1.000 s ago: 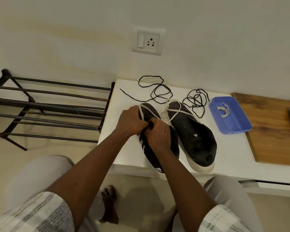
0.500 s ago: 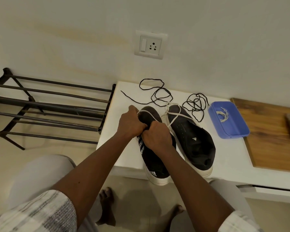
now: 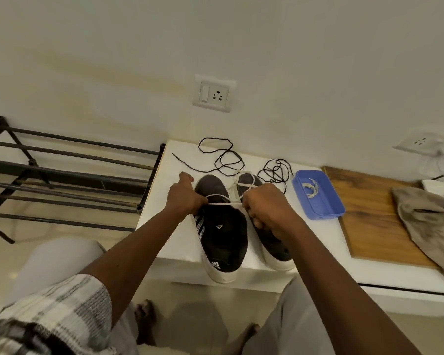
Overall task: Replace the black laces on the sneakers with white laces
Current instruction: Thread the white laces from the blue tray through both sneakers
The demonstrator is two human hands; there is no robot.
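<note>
White lace (image 3: 224,204) is running taut nine-to-three over the sneaker (image 3: 222,234), left hand (image 3: 183,198) and right hand (image 3: 264,208) gripping its ends, apart.

The left hand (image 3: 183,201) and right hand (image 3: 267,208) are swallowing the ends of the white lace (image 3: 224,204); the right hand is covering the right sneaker's (image 3: 272,248) eyelets; the brown cloth (image 3: 431,226) is running off the right edge.
</note>
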